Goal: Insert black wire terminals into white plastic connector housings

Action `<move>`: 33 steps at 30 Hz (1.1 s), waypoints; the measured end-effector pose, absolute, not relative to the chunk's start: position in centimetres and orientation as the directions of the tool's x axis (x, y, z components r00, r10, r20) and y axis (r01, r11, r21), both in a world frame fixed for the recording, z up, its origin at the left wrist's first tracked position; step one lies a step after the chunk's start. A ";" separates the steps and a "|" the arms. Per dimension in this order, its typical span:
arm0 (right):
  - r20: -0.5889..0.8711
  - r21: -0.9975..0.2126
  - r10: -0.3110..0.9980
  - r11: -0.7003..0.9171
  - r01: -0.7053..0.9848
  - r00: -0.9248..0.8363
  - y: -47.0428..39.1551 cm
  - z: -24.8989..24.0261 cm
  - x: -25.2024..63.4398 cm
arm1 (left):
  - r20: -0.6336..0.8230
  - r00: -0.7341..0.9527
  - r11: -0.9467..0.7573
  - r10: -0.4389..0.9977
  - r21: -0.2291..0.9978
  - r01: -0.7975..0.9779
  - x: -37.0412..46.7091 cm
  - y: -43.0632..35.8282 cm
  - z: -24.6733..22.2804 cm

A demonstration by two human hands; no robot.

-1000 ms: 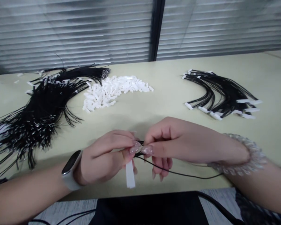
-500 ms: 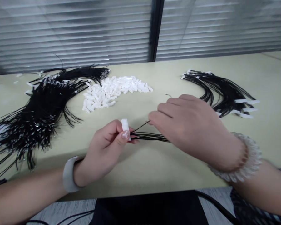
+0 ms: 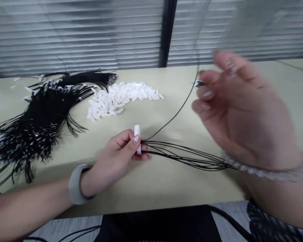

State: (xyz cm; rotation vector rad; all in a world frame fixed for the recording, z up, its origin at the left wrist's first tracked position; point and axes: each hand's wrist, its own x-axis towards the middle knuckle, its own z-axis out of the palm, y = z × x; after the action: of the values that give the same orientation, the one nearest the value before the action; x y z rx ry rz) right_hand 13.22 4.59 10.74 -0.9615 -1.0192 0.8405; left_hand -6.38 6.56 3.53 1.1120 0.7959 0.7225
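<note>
My left hand [image 3: 126,146] pinches a small white plastic connector housing [image 3: 137,129] upright between thumb and fingers. Thin black wires [image 3: 181,154] run out of the housing to the right and pass below my right wrist. One single wire [image 3: 178,112] curves up from the housing, away from the bundle, and its upper part is blurred. My right hand [image 3: 247,104] is raised at the right, somewhat blurred, palm side showing, with its fingers apart. That wire rises just left of its fingertips, and I see nothing between them.
A heap of white connector housings [image 3: 123,97] lies at the back middle. To its left spreads a big pile of black wires [image 3: 45,111] with metal ends. Wire ends with white tips [image 3: 199,84] show behind my right hand. Blinds [image 3: 78,37] stand behind the table [image 3: 161,191].
My right hand has moved up and right from the wires, and its fingers have spread. The single wire now arcs upward, and the bundle hangs looser. My left hand keeps its pinch.
</note>
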 end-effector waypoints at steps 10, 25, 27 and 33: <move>-0.067 -0.662 0.961 0.158 0.733 -0.269 5.5 8.4 14.0 | -0.184 0.502 0.299 0.845 0.941 -0.160 -6.6 6.7 3.5; 0.104 -0.981 0.954 0.145 -0.127 0.283 7.5 8.8 14.8 | -0.211 0.548 0.331 0.809 0.935 -0.129 -6.3 6.5 3.7; 0.138 -0.988 0.936 0.106 0.114 0.323 7.4 8.9 15.3 | -0.208 0.545 0.329 0.812 0.935 -0.133 -6.3 6.6 3.7; -0.098 -0.705 0.986 0.028 0.709 -0.136 6.5 7.5 15.2 | -0.203 0.524 0.326 0.827 0.933 -0.153 -6.4 6.6 3.7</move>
State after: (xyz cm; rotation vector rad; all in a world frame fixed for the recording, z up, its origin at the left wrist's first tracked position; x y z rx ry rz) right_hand 15.16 6.51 7.50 -1.7180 -1.8918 0.8812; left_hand -6.36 6.60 3.73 1.0438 0.7808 0.7356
